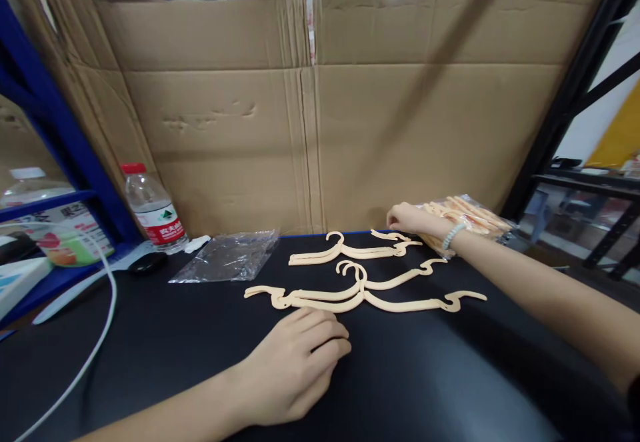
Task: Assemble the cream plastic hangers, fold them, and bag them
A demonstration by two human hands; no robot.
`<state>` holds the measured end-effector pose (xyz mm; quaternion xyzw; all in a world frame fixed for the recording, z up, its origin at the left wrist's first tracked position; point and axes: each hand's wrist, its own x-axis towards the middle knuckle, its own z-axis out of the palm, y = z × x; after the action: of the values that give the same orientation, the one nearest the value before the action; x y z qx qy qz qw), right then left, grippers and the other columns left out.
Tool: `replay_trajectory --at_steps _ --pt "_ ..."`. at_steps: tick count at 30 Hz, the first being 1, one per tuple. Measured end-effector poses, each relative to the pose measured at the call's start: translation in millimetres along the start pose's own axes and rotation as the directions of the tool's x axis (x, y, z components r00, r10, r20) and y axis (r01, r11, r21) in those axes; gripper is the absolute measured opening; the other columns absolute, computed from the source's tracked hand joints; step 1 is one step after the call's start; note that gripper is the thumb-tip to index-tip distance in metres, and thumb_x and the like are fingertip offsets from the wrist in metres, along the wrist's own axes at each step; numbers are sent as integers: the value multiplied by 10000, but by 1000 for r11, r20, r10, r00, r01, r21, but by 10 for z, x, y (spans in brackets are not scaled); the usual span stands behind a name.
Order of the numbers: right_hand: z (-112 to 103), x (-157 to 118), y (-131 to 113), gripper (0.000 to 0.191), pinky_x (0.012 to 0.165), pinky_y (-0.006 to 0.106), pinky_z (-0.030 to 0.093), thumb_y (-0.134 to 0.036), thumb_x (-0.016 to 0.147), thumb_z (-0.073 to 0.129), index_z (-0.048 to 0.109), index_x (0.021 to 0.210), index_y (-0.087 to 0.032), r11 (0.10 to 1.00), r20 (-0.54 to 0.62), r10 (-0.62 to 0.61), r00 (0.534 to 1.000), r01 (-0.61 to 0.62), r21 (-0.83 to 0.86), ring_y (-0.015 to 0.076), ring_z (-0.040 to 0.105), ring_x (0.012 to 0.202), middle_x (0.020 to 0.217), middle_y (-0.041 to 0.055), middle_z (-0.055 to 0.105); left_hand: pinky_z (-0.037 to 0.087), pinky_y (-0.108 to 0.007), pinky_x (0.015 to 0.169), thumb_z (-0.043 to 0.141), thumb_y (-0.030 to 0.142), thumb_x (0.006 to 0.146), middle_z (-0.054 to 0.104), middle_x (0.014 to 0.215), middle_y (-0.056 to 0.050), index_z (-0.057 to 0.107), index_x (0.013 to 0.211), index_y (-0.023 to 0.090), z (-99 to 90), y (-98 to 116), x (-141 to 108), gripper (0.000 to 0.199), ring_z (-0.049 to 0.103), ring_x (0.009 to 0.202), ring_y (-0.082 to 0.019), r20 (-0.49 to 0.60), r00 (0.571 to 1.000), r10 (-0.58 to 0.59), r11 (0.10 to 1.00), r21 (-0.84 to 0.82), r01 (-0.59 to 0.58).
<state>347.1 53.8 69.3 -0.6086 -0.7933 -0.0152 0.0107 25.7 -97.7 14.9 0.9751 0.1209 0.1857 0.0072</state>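
Note:
Several cream plastic folding clothes hangers [330,302] lie overlapped on the black tabletop, their hooks pointing away from me. Another cream hanger [370,253] lies just behind them. My left hand [305,362] rests loosely bent in front of the nearest hanger, its fingers slightly apart and no object visible in them. My right hand [407,219], with a beaded bracelet on the wrist, reaches to the back right. Its fingers are curled down close behind a hanger end piece [390,235], beside a clear bag of cream hangers [470,215]; the fingertips are hidden.
A flattened clear plastic bag [227,255] lies left of the hangers. Farther left are a red-capped water bottle [155,212], a black mouse [148,263] and a white cable [107,309]. Cardboard panels [220,129] stand along the back, between blue and black frame posts.

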Motion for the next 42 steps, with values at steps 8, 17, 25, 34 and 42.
replay_trajectory --at_steps 8,17,25,34,42 --pt "271 173 46 178 732 334 539 -303 929 600 632 936 -128 995 160 64 985 -50 -90 162 635 796 917 37 649 471 -320 778 431 12 816 632 1024 -108 539 1074 148 6 -5 -30 311 568 898 -208 -91 996 -19 995 -96 11" --pt "137 155 176 111 606 246 459 -103 689 688 724 780 -155 992 -83 25 996 -14 126 176 639 672 724 35 703 482 -328 774 443 -3 804 636 1004 -112 546 1064 146 24 -6 -46 317 569 890 -210 -117 993 -28 989 -149 10" --pt "-201 -279 -516 321 660 233 515 -295 827 573 657 1092 -135 728 -312 -80 947 269 631 154 655 756 973 75 705 502 -334 855 487 122 889 623 1091 -78 524 1165 228 82 32 -18 298 604 977 -193 -236 822 -518 745 -596 299" --pt "106 -865 -1582 84 627 231 499 -195 799 635 684 820 -130 154 -192 -493 849 302 941 136 625 670 774 23 672 506 -271 681 713 292 787 681 832 -43 559 993 160 41 118 110 289 616 679 -137 44 581 -813 117 -965 236" --pt "117 -515 -1208 245 669 263 490 -269 867 587 670 1053 -132 578 -359 -186 915 397 713 168 643 738 860 71 704 475 -236 655 701 332 803 641 777 -18 540 778 156 78 84 43 240 589 661 -113 19 552 -833 123 -968 219"
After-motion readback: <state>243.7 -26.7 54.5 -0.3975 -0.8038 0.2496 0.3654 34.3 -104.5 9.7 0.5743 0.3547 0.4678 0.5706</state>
